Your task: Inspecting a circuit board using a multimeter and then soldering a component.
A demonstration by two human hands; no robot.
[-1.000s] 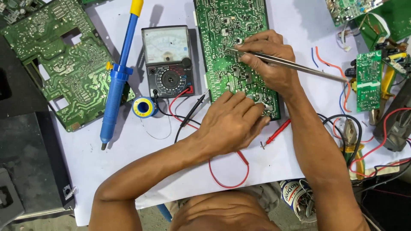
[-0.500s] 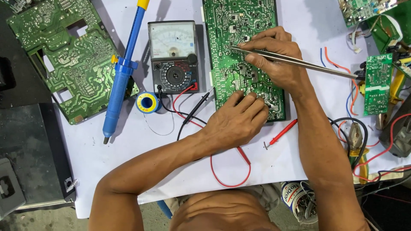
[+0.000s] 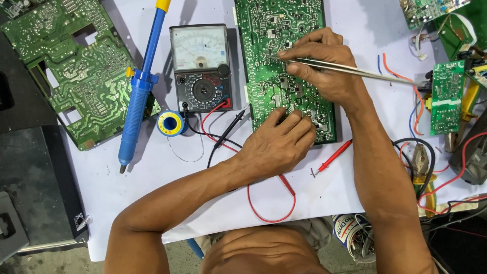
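Fingers of the right hand were pinched shut round a long metal soldering tool, its tip set down on the upper middle of the green circuit board and its shaft running off to the right over the white sheet. Fingers of the left hand lay flat and spread, gripping nothing, their tips pressing the lower edge of the same board to steady it. That board lay copper side up in the middle of the table.

Against the pictures a moment before, both hands kept the same places on the board and the tool tip barely shifted; only the view slid a little. I judged the work at that one spot to be continuing.

Left of the board stood an analogue multimeter, its red probe and black probe lying loose on the sheet near the left hand. Further left lay a small spool of solder, a blue desoldering pump and a second green board. At the right edge sat a small green board among tangled wires. A can below the table's near edge held what looked like bits of wire; its contents were hard to make out.
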